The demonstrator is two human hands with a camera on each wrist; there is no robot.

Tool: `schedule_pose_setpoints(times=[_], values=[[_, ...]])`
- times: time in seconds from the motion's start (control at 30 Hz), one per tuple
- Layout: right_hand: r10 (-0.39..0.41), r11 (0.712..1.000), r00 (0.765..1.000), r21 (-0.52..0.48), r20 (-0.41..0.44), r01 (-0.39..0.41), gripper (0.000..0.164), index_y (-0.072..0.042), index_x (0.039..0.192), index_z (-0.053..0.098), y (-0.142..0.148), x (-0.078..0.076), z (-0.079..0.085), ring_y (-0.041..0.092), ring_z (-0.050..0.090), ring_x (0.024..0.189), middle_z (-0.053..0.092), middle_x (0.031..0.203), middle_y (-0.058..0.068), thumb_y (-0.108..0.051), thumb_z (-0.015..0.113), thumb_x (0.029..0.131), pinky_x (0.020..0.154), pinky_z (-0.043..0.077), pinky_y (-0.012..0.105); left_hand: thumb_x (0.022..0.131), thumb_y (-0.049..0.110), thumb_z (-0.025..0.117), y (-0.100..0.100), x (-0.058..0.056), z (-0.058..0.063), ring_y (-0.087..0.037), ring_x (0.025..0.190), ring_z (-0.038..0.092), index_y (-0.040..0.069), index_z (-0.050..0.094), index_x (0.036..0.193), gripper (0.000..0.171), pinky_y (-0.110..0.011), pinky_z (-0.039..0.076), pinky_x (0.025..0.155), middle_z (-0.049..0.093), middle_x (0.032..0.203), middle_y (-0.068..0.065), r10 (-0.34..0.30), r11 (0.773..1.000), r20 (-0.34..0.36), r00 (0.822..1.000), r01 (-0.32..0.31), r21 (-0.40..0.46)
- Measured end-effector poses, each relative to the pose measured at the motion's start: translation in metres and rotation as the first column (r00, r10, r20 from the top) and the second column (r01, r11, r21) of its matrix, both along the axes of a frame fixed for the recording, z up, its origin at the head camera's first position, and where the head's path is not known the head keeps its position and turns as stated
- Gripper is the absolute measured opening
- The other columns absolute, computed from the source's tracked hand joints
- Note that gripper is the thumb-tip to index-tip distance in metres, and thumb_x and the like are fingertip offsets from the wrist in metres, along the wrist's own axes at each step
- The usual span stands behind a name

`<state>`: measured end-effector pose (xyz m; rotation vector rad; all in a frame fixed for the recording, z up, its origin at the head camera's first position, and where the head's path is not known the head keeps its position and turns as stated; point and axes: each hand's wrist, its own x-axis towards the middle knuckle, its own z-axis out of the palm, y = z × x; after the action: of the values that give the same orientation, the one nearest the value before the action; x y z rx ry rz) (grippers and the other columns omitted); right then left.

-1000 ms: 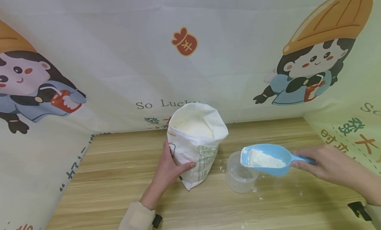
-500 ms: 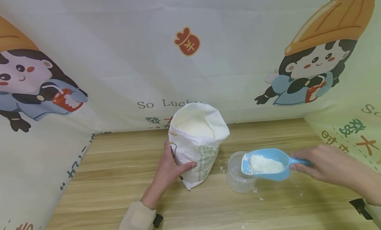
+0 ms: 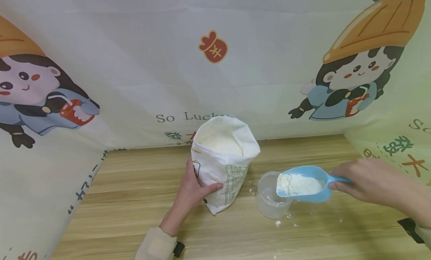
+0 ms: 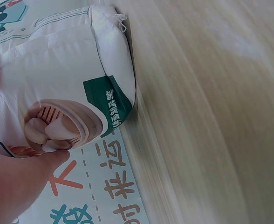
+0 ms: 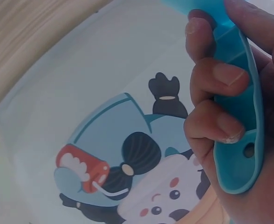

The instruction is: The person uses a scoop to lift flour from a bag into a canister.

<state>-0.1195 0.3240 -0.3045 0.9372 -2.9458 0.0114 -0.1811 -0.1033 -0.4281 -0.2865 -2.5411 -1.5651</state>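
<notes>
A white bag of flour stands upright on the wooden table, its top open and pale powder inside. My left hand grips the bag's left side, with the thumb across its front. In the left wrist view a steamer picture and a green label show on the bag. My right hand holds a light blue scoop by its handle, fingers curled round it in the right wrist view. White flour heaps in the scoop, whose lip overlaps the rim of a clear plastic tub.
Specks of flour lie on the table around the tub. A printed cloth backdrop with cartoon figures rises behind the table and along both sides.
The scoop has shifted slightly and its lip has tipped over the tub's right side. A small clump of flour has appeared on the table before the tub. The left hand stays on the bag.
</notes>
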Motion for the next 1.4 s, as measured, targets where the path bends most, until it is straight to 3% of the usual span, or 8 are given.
schedule_pose_setpoints(times=[0.17,0.27,0.77,1.4], values=[[-0.009,1.000,1.000,0.020,0.005,0.009,0.036,-0.030,0.072,0.048,-0.006,0.001,0.006,-0.002,0.031,0.056,0.033,0.063,-0.020,-0.034,0.076,0.094,0.054,0.030,0.022,0.069,0.023,0.099,-0.001,0.000,0.000,-0.037,0.131,0.052,0.010,0.015,0.162,0.126,-0.054,0.042,0.111,0.049,0.149,-0.024,0.002,1.000,-0.004,1.000,-0.002,-0.002],[-0.014,0.999,1.000,0.032,-0.012,0.015,0.040,-0.029,0.071,0.044,-0.010,0.001,0.009,-0.001,0.029,0.055,0.030,0.062,-0.018,-0.032,0.077,0.093,0.052,0.028,0.023,0.069,0.024,0.099,-0.001,0.000,0.000,-0.038,0.131,0.052,0.010,0.015,0.162,0.126,-0.054,0.042,0.111,0.048,0.149,-0.023,0.003,1.000,-0.006,1.000,-0.003,-0.004],[0.043,0.993,0.997,0.117,-0.057,-0.036,0.036,-0.026,0.071,0.051,-0.035,-0.002,0.017,0.005,0.033,0.056,0.037,0.063,-0.016,-0.028,0.083,0.088,0.050,0.032,0.028,0.069,0.024,0.099,-0.001,0.000,-0.002,-0.037,0.129,0.053,0.010,0.015,0.163,0.127,-0.053,0.043,0.110,0.050,0.148,-0.023,-0.001,1.000,-0.026,1.000,0.001,0.003],[0.058,0.979,0.996,0.198,-0.073,-0.043,0.034,-0.024,0.068,0.056,-0.062,-0.009,0.028,0.010,0.037,0.056,0.045,0.064,-0.013,-0.030,0.084,0.085,0.048,0.036,0.029,0.070,0.026,0.098,-0.001,0.000,0.000,-0.037,0.131,0.052,0.011,0.014,0.163,0.126,-0.054,0.043,0.110,0.048,0.149,-0.022,0.002,1.000,-0.017,1.000,-0.002,-0.018]])
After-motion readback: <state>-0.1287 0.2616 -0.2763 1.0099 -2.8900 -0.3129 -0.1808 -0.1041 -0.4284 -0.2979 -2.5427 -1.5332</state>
